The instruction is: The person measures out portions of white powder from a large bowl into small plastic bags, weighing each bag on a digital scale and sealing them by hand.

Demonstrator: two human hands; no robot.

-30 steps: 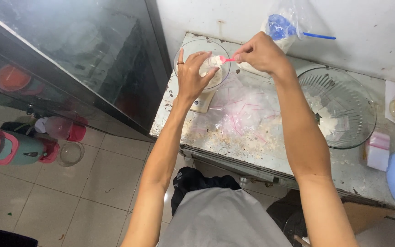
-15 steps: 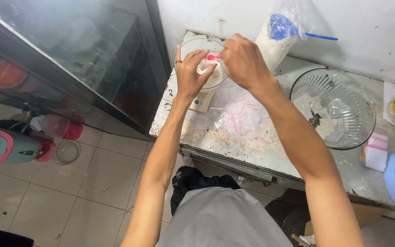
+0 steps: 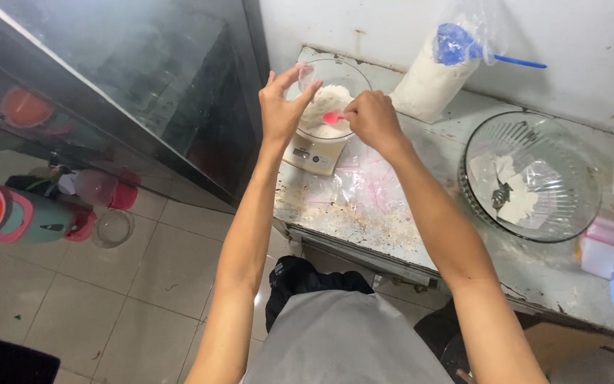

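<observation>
Fingertips of my left hand (image 3: 282, 107) pinch a small clear cup (image 3: 308, 75), held tilted over the glass bowl (image 3: 349, 78) of white powder (image 3: 325, 114). Just beside it, my right hand (image 3: 372, 119) is closed around a small pink spoon (image 3: 332, 118), whose tip sits in the powder. Beneath both grips, the bowl rests on a white scale (image 3: 312, 155).

A small bowl (image 3: 328, 99) sits on the scale (image 3: 312, 151). At its two o'clock stands a bag (image 3: 431, 82); at four o'clock, the big glass bowl (image 3: 531, 178)
</observation>
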